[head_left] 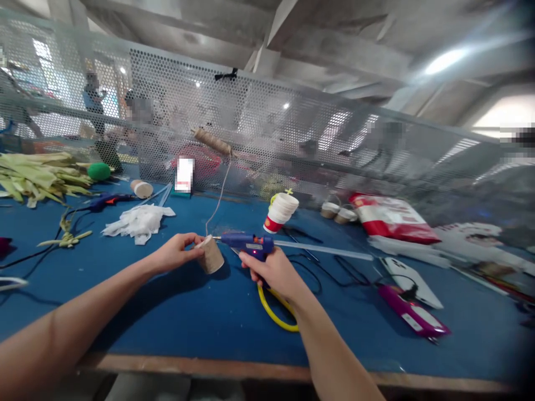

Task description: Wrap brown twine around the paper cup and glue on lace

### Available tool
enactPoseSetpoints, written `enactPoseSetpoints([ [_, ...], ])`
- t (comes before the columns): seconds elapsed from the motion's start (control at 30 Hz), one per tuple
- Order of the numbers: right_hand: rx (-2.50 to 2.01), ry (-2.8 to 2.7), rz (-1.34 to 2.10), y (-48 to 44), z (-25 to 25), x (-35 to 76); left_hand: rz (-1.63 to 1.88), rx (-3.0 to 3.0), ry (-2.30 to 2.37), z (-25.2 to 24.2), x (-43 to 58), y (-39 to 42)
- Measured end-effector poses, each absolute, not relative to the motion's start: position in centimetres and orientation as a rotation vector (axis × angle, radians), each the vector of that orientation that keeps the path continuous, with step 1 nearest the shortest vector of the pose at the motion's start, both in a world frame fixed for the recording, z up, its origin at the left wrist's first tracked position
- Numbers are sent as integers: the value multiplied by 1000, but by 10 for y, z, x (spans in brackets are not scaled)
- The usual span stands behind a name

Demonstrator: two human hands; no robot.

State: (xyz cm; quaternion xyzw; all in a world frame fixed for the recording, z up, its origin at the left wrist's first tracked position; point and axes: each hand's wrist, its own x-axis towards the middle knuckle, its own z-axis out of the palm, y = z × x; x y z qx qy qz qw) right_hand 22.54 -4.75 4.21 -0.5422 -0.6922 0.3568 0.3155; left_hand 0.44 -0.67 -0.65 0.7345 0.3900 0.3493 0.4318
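My left hand [180, 250] pinches the rim of a small brown cup [211, 257], which is tilted above the blue table. A string [220, 192] runs from the cup up to a twine spool [212, 141] on the perforated screen. My right hand [267, 268] is wrapped round the handle of a blue glue gun [246, 243]. The gun's nozzle points left at the cup's upper rim, and whether they touch I cannot tell. From the gun's back sticks a long clear glue stick [324, 249]. Under my right wrist lie yellow-handled scissors [273, 312], partly hidden.
Stacked white paper cups [281, 211] stand behind the glue gun. To the right are a red-and-white bag [393, 218], a white phone [412, 281] and a purple power strip [412, 312] with black cables. White cloth [139, 221], another glue gun [109, 201] and dried husks [39, 174] lie left.
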Motion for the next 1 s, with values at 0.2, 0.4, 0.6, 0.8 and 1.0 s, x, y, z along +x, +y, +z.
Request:
enactPoseSetpoints([
  [0.2, -1451, -1883, 834, -49, 35, 217, 886, 1841, 967, -10, 3, -4],
  [0.4, -1436, -1919, 769, -52, 32, 215, 886, 1831, 960, -9, 3, -5],
  [0.6, -1416, -1987, 657, -55, 29, 212, 891, 1831, 983, -6, 4, -6],
  [0.8, -1350, -2015, 602, -54, 25, 214, 885, 1836, 984, -10, 3, -5],
  [1.0, -1398, -2031, 537, -56, 26, 212, 882, 1863, 996, -9, 3, -6],
])
